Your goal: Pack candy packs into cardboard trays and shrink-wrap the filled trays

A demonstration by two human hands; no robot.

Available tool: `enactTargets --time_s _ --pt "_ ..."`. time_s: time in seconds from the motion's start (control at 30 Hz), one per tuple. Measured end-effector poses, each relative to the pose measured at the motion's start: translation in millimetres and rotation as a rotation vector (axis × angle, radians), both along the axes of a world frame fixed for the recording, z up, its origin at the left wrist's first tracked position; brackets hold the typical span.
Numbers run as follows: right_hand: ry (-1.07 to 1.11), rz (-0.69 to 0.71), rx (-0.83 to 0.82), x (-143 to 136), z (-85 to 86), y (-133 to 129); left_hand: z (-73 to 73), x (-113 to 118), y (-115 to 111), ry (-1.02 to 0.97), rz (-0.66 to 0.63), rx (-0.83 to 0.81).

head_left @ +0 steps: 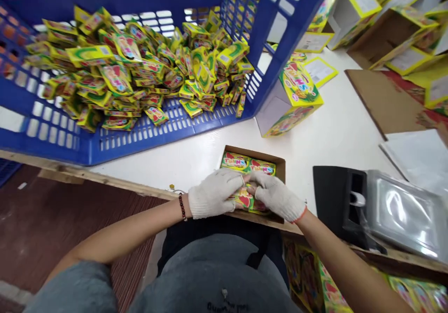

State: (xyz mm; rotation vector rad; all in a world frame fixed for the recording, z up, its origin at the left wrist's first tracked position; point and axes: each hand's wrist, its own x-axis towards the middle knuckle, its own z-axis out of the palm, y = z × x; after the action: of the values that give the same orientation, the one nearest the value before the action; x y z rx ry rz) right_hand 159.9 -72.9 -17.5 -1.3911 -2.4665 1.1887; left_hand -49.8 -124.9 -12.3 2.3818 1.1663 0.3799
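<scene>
In front of my body an open cardboard box (280, 169) stands at the table's front edge. Small yellow-green "TWINS" packets (262, 166) with fruit pictures lie side by side inside it. My left hand (215, 194), in a white knit glove with bare fingertips showing, reaches over the box's left side, its fingers closed around packets (244, 199). From the right comes my right hand (278, 195), gloved alike, with curled fingers on the same packets. The fingertips of both hands nearly meet over the middle. My hands partly hide the packets beneath.
A blue plastic crate (140, 147) heaped with loose packets (119, 79) stands at the left. A printed carton (290, 100) is behind the box, with several more cartons (395, 37) at the back right. A weighing scale with a metal pan (406, 210) sits at the right.
</scene>
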Motion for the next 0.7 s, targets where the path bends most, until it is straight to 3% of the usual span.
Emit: enactTargets --time_s 0.1,0.2,0.3,0.4,0.47,0.53,0.6,0.7 --pt "-0.012 -0.072 -0.048 -3.3 -4.6 -4.3 0.1 -33.4 23.0 -0.036 0.24 0.083" --pt "0.033 -0.183 -0.086 -4.3 -4.7 0.0 -5.3 -88.5 65.5 0.089 0.695 0.154" --pt "0.077 -0.277 -0.141 0.1 -2.4 4.4 -20.6 -141.5 104.7 0.28 1.102 0.069" --pt "0.112 -0.404 -0.253 11.4 5.1 -2.0 -36.4 -175.1 120.7 0.33 1.266 0.025" --pt "0.067 -0.299 -0.307 19.8 13.1 -10.9 -43.2 -186.0 119.6 0.295 1.27 0.05" --pt "-0.027 -0.059 -0.239 24.8 20.0 -17.1 -46.6 -190.4 115.1 0.243 1.245 0.076" --pt "-0.135 0.146 -0.022 23.2 21.6 -15.2 -47.0 -191.2 111.6 0.204 1.294 0.095" --pt "-0.364 0.301 0.351 8.2 13.6 3.6 -44.4 -191.5 112.4 0.172 1.517 0.076"
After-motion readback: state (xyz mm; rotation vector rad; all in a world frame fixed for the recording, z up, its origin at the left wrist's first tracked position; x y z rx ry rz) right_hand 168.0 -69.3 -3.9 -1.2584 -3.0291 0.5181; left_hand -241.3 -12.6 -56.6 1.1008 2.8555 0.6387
